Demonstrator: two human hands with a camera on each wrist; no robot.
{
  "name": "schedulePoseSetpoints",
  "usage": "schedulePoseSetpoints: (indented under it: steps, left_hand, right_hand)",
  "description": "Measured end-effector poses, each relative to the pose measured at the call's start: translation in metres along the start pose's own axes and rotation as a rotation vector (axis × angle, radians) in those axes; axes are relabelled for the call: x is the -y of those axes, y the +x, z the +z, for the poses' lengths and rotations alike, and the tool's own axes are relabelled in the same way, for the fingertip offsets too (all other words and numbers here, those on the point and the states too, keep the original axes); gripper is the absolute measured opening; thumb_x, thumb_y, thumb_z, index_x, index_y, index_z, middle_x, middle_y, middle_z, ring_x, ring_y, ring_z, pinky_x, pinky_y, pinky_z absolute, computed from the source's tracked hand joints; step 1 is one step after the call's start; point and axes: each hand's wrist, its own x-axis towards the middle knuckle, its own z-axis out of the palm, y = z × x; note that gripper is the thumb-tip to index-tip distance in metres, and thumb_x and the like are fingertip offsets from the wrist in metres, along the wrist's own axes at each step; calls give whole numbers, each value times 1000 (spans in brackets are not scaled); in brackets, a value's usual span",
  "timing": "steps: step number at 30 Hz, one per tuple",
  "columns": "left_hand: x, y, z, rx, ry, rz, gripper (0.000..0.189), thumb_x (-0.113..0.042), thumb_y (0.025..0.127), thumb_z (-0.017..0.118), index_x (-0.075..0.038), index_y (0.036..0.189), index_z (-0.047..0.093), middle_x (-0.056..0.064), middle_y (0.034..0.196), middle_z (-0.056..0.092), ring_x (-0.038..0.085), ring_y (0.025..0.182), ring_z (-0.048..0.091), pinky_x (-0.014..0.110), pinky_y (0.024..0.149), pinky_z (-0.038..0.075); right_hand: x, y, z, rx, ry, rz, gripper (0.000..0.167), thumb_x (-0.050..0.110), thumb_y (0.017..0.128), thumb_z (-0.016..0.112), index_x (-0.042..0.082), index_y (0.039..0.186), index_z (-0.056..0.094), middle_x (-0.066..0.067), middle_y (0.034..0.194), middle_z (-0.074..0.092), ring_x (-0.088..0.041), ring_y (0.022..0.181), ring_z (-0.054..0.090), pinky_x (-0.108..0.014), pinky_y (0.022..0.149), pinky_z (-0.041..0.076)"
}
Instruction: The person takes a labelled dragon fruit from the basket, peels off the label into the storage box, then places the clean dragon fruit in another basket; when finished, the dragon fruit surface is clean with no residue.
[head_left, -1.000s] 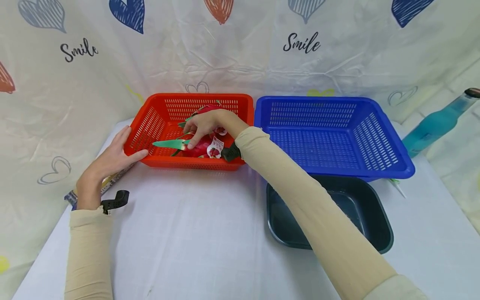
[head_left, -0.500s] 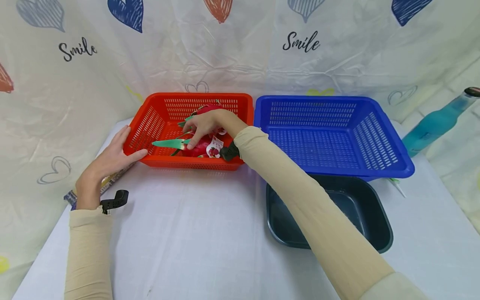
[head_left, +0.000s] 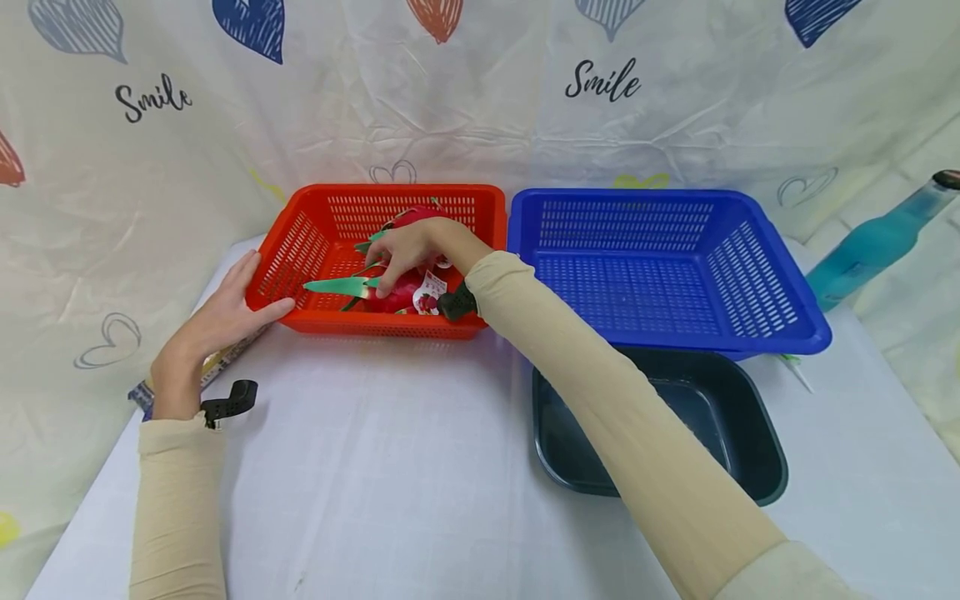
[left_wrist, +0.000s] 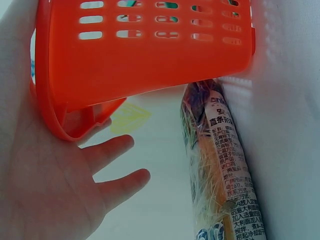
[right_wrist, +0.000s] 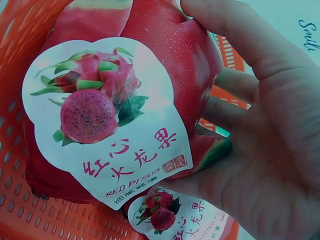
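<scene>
My right hand [head_left: 412, 247] reaches into the red basket [head_left: 375, 323] and grips a dragon fruit [head_left: 392, 298] with green-tipped scales and a white label. In the right wrist view the labelled dragon fruit [right_wrist: 195, 55] fills the middle, thumb on one side and fingers behind it. Another dragon fruit [head_left: 415, 217] lies farther back in the basket, partly covered by the hand. With fingers extended along the basket's left side and the thumb over its front rim, my left hand [head_left: 221, 317] braces the corner. The left wrist view shows these fingers [left_wrist: 120, 190] straight, outside the basket.
A blue basket [head_left: 675, 343] stands right of the red one. In front of it is a dark green tub [head_left: 772, 467], partly behind my right forearm. A bottle of blue liquid [head_left: 862, 258] is at far right. A noodle packet [left_wrist: 225, 165] lies under my left wrist.
</scene>
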Motion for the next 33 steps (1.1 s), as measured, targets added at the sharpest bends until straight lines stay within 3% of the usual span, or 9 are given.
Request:
schedulePoseSetpoints:
  steps: [7, 18, 26, 33]
  left_hand:
    - [0, 1, 1, 11, 5, -6, 98, -51, 90, 58, -18, 157, -7, 10, 165, -7, 42, 144, 16, 69, 107, 27]
    - [-1, 0, 1, 5, 5, -10, 99, -52, 90, 57, -18, 157, -7, 11, 165, -6, 42, 142, 18, 69, 106, 29]
    - [1, 1, 1, 9, 14, -24, 99, -52, 90, 57, -18, 156, -8, 10, 165, -8, 41, 143, 16, 68, 107, 28]
    - [0, 0, 0, 10, 8, -23, 99, -52, 90, 57, -17, 156, -8, 10, 165, -7, 41, 143, 16, 68, 107, 30]
  right_hand:
    - [2, -2, 2, -23, -2, 1, 69, 46, 84, 65, 20, 144, 42, -5, 142, 43, -17, 120, 42, -26, 84, 51]
    - [1, 2, 0, -38, -12, -8, 69, 48, 84, 65, 19, 144, 44, -4, 139, 46, -16, 117, 42, -24, 77, 47]
    - [-1, 3, 1, -84, 34, -27, 67, 46, 84, 65, 15, 141, 49, -2, 132, 54, -14, 101, 50, -21, 59, 42]
    - [-3, 1, 1, -107, 76, 4, 66, 47, 84, 66, 21, 142, 49, 3, 138, 53, -12, 94, 52, -22, 59, 48]
